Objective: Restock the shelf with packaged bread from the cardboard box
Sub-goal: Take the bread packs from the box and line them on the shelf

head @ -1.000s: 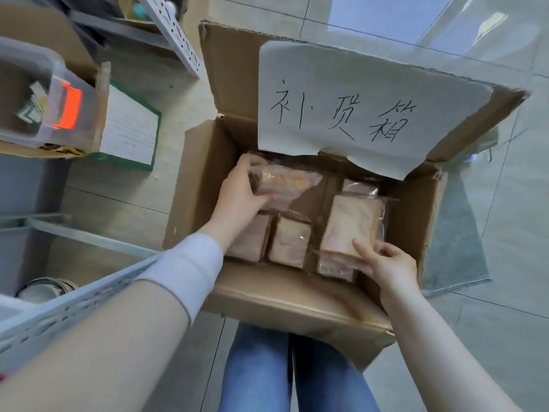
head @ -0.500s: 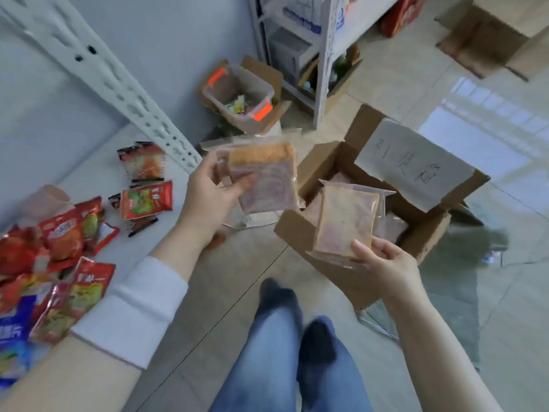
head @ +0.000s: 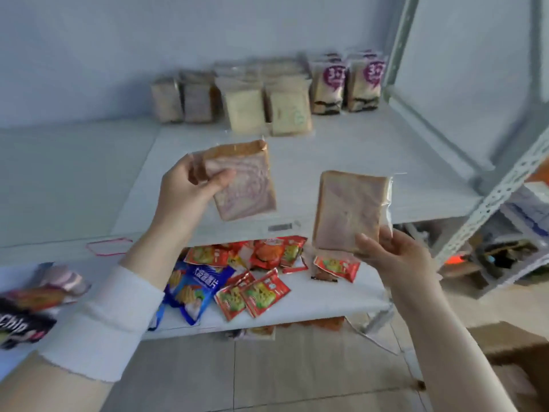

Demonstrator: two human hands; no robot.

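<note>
Before the shelf (head: 341, 156) | your left hand (head: 187, 197) grips one bread pack (head: 249, 185) | to its right, your right hand (head: 398, 257) pinches another pack (head: 347, 209)

Red snack packets (head: 255, 292) are being shown scattered just below centre, at six o'clock. A blue crisp bag (head: 193, 288) is being shown beside them at seven o'clock, a black bag (head: 20, 325) at eight, tiled floor (head: 267, 376) lower down.

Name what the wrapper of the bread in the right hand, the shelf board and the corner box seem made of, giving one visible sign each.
Wrapper in the right hand: thin clear plastic film, glossy; the bread shows through and the edge crinkles.
Shelf board: probably painted metal, smooth pale grey-white; blur leaves it open.
Box: brown cardboard, matte.
</note>
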